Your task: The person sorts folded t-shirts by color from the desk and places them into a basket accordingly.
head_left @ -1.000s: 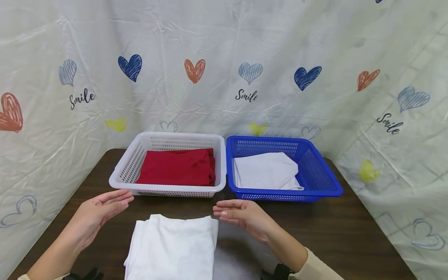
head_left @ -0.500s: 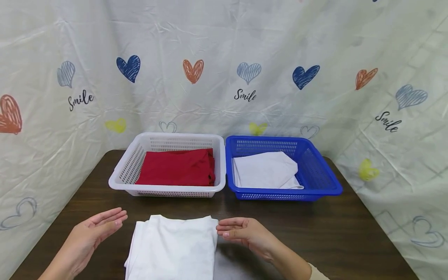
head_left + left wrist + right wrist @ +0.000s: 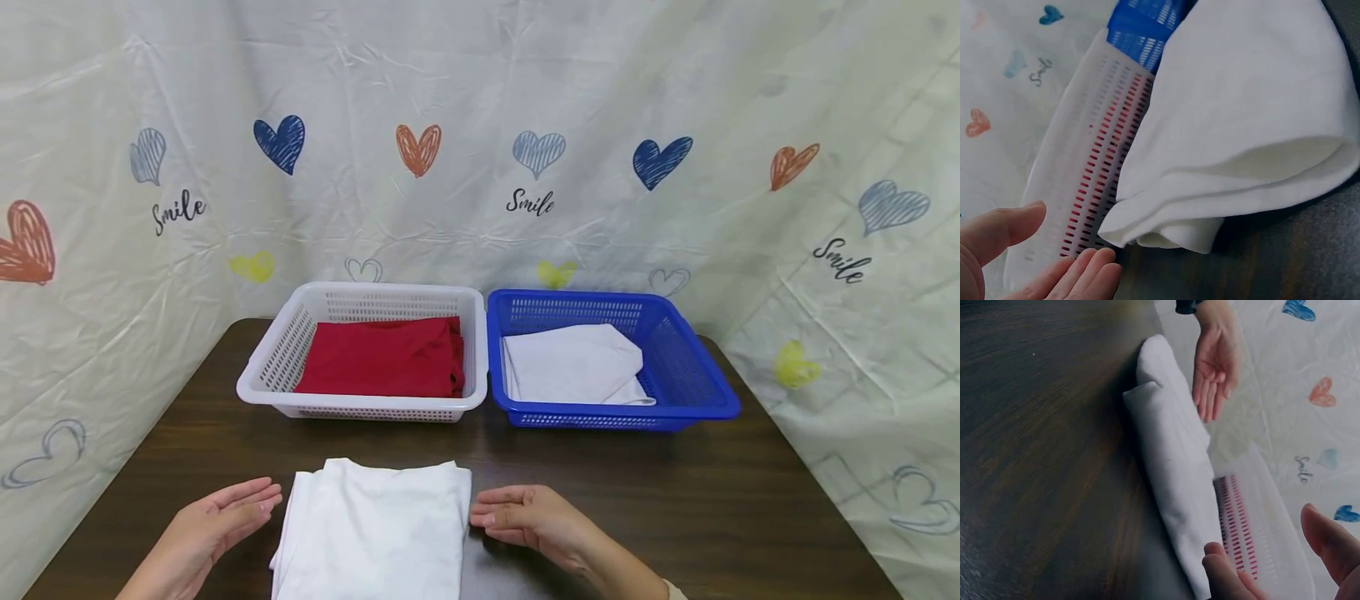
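Observation:
A folded white cloth [image 3: 378, 529] lies on the table at the front, its layered folds showing in the left wrist view [image 3: 1254, 94]. Left of it is my left hand [image 3: 206, 533], fingers straight and palm turned toward the cloth, a small gap between them. On the other side my right hand [image 3: 536, 525] has its fingers extended, the tips close beside the cloth's right edge; whether they touch it I cannot tell. Neither hand holds anything. The right wrist view shows the cloth [image 3: 1172, 462] edge-on as a thick folded stack, with the left hand [image 3: 1215, 369] beyond it.
A white basket [image 3: 367, 408] with a folded red cloth [image 3: 378, 358] stands at the back of the dark wooden table [image 3: 675, 500]. Right beside it, a blue basket [image 3: 675, 367] holds another folded white cloth [image 3: 570, 362]. A heart-printed sheet [image 3: 465, 83] hangs behind.
Both hands have come down and nearer to me, from above the cloth's far corners to beside its left and right edges. The cloth and baskets have stayed in place.

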The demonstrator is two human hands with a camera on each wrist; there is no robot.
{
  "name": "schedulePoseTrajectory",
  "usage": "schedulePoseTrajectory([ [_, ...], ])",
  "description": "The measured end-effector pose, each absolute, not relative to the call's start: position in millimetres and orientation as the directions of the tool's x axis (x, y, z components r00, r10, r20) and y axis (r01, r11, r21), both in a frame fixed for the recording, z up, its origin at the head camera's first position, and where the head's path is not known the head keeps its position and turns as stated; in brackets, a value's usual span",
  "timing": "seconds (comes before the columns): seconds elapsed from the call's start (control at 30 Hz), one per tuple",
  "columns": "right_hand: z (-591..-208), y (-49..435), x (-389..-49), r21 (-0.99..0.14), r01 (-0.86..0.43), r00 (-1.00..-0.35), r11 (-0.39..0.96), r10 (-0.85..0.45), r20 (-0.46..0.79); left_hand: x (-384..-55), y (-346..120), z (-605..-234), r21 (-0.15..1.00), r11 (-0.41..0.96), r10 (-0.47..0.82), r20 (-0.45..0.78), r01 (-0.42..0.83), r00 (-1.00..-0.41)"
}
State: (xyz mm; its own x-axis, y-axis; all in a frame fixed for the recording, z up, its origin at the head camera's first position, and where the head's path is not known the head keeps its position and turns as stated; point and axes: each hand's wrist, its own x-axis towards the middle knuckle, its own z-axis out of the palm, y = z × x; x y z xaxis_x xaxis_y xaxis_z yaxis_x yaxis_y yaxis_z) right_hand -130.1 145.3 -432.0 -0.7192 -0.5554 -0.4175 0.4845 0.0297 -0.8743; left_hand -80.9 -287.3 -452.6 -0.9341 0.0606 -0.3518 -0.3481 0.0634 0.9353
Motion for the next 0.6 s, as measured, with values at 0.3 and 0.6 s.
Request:
schedulePoseTrajectory([
  [0.3, -436.8, 144.8, -128.3, -0.868, 0.494, -0.718, 0.045, -0.543, -0.436, -79.6, -281.9, -460.8, 0.914, 0.115, 0.075, -0.400, -0.390, -0.914],
  [0.6, -438.5, 143.3, -127.8, -0.858, 0.512, -0.706, 0.044, -0.548, -0.449, -75.8, -279.2, -467.1, 0.918, 0.111, 0.084, -0.391, -0.381, -0.917],
])
